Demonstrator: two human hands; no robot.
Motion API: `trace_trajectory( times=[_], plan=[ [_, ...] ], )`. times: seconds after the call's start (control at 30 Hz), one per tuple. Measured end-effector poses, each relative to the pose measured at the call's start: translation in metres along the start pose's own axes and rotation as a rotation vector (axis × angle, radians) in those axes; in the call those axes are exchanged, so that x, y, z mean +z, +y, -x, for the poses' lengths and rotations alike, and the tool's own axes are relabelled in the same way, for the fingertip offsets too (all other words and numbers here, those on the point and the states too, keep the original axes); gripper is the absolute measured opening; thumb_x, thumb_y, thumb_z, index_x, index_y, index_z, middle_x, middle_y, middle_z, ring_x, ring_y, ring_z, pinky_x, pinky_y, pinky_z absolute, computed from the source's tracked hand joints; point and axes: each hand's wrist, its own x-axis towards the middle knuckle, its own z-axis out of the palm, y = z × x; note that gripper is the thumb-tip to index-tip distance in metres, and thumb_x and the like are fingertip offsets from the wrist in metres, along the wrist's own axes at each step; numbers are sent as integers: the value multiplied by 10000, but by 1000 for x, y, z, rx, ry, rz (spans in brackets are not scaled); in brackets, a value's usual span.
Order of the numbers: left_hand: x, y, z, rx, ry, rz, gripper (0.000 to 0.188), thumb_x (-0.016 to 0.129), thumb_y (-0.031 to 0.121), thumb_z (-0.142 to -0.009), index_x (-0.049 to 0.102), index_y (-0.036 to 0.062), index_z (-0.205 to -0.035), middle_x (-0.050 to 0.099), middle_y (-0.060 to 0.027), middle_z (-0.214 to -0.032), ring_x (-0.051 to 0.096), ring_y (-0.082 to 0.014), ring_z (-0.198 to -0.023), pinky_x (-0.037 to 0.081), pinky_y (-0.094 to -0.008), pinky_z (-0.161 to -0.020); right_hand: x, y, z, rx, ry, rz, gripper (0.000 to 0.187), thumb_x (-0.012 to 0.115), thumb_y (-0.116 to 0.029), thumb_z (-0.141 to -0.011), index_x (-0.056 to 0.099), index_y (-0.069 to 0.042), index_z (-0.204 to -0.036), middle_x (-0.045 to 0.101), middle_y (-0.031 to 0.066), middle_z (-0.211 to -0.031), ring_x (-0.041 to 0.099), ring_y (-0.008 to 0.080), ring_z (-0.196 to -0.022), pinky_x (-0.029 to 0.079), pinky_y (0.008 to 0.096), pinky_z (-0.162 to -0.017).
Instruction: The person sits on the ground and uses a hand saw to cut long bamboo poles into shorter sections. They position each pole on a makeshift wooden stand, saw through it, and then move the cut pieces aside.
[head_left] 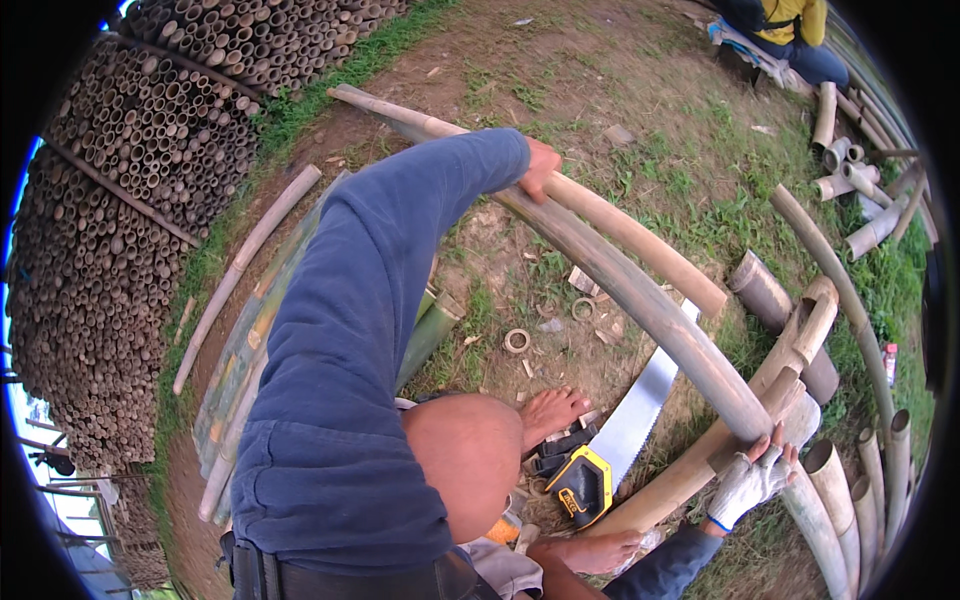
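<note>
My bare left hand (540,168) is closed round a long bamboo pole (640,290), at its far part. A lighter bamboo pole (640,238) lies alongside, touching or very near the same hand. My right hand (750,487), in a white glove with bare fingertips, curls at the near right end of the first pole. That end sits over a thick notched bamboo log (690,460). A handsaw (635,405) with a black and yellow handle rests beside my foot, its blade tip passing behind the pole. Neither hand touches it.
Stacked bamboo (130,220) fills the left side. Several long poles (250,270) lie left of my arm. Upright cut bamboo tubes (835,490) stand at the right. Bamboo rings (517,341) and chips litter the dirt. A person in yellow (795,25) sits at the far right.
</note>
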Motion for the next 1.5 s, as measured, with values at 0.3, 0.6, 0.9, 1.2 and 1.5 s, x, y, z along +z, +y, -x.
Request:
trace_trajectory(
  times=[0.3, 0.6, 0.9, 1.2, 1.5],
  plan=[
    [0, 2, -7, 90, -49, 33, 452, 815, 261, -727, 806, 58, -1131, 807, -207, -1019, 775, -375, -973, 589, -475, -882, -2, -3, 1, -32, 104, -51, 382, 603, -275, -1096, 693, -209, -1461, 630, 151, -1355, 518, 340, -1420, 249, 585, -1270],
    [6, 17, 6, 151, -82, -184, 594, 792, 310, -767, 569, 82, -1268, 743, -242, -985, 719, -468, -968, 536, -564, -863, -6, -4, -2, -12, 74, -80, 409, 575, -323, -1108, 668, -182, -1481, 646, 181, -1360, 533, 359, -1412, 250, 591, -1267],
    [13, 7, -2, 172, -73, -191, 757, 853, 250, -659, 547, 121, -1339, 740, -246, -1031, 709, -486, -1010, 542, -560, -883, -37, 24, -5, -46, -27, -473, 756, 831, -230, -917, 508, -126, -1593, 580, 205, -1479, 536, 404, -1396, 366, 540, -1226],
    [11, 15, -7, 50, -185, -245, 863, 868, 234, -615, 541, 125, -1406, 746, -239, -1119, 713, -456, -1082, 549, -542, -934, -37, 53, 10, 14, 83, -359, 634, 798, -207, -951, 565, -105, -1532, 580, 194, -1499, 486, 410, -1473, 396, 525, -1216],
    [5, 40, -6, -111, -270, -394, 940, 901, 274, -697, 508, 219, -1550, 726, -177, -1298, 701, -401, -1211, 563, -549, -1010, -14, 68, 11, -50, -14, -182, 699, 827, -266, -919, 580, -133, -1559, 578, 166, -1526, 434, 375, -1530, 265, 533, -1294]
  ],
)
